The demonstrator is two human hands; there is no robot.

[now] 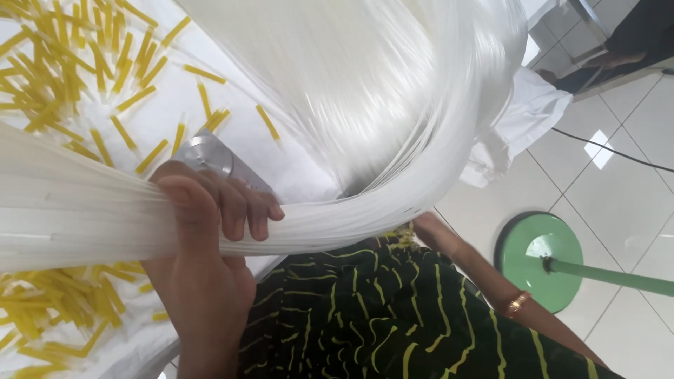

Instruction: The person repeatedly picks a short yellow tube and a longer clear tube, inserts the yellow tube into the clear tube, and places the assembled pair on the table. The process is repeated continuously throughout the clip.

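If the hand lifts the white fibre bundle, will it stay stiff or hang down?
Probably floppy: the white fibre bundle already curves around the left hand. Its glossy strands look slippery, and the loose ones may spread apart.

Head view, looking down. My left hand [203, 231] closes its fingers [242, 207] around a thick hank of white fibre strands [365, 126] that loops over the surface [161, 119], touching a metal cylinder [210, 158] behind it. Short yellow tubes [63, 63] lie scattered on the white cloth. My right forearm, with a gold bangle [517, 304], reaches under the hank; a green round base [540, 256] stands on the tiled floor [618, 203].
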